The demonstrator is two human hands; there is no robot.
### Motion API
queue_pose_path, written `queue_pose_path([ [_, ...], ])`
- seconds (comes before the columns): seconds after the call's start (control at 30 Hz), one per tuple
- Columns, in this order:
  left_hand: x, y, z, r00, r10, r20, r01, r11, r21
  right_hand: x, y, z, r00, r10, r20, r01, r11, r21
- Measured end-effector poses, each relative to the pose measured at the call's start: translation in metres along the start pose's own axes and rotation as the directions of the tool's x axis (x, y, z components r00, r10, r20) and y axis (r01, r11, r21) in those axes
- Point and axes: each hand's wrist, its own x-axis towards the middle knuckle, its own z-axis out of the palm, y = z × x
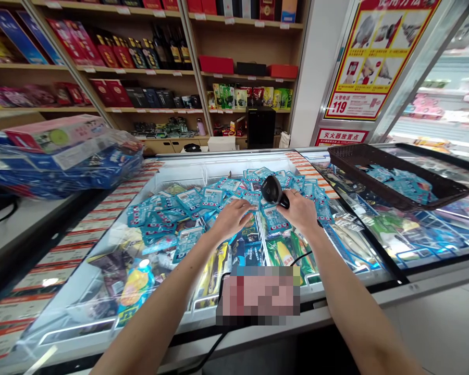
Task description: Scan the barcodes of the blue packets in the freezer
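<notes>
My right hand (pixel 300 211) is wrapped around the handle of a black barcode scanner (pixel 272 189), whose head tilts up and left above the packets. A dark cable trails below that hand. To its left, my left hand (pixel 231 221) is low over the pile, fingers stretched and thumb apart; I see nothing held in it, though its fingertips are close to a packet. Small blue packets (pixel 189 199) with white labels lie heaped across the glass top of a chest freezer (pixel 78 276). Beneath the glass, bagged frozen goods (pixel 138 284) show in wire baskets.
A brown plastic tray (pixel 391 195) with more blue packets stands on the right. Plastic-wrapped boxes (pixel 62 151) sit at left. Price strips (pixel 82 234) run along the freezer edge. A blurred-out device (pixel 260 297) is near the front rim. Stocked shelves (pixel 140 73) stand behind.
</notes>
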Motion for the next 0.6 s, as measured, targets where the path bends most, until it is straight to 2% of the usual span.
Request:
queue_pose_path([
  [0.13, -0.008, -0.012, 0.003, 0.977, -0.200, -0.072, 0.208, 0.970, 0.128, 0.000, 0.004, 0.006, 1.000, -0.022, -0.011, 0.022, 1.000, -0.001],
  [0.3, -0.009, -0.030, -0.006, 0.906, -0.413, -0.098, 0.423, 0.860, 0.285, 0.000, 0.005, 0.008, 1.000, -0.021, -0.004, 0.021, 1.000, -0.001],
  [0.5, 0.016, -0.053, -0.011, 0.829, -0.514, -0.222, 0.558, 0.785, 0.269, 0.000, 0.003, 0.010, 0.999, -0.036, -0.010, 0.037, 0.999, 0.008],
  [0.6, 0.034, -0.069, -0.007, 0.784, -0.572, -0.240, 0.620, 0.739, 0.265, 0.000, 0.003, 0.013, 0.998, -0.063, 0.003, 0.063, 0.998, -0.001],
])
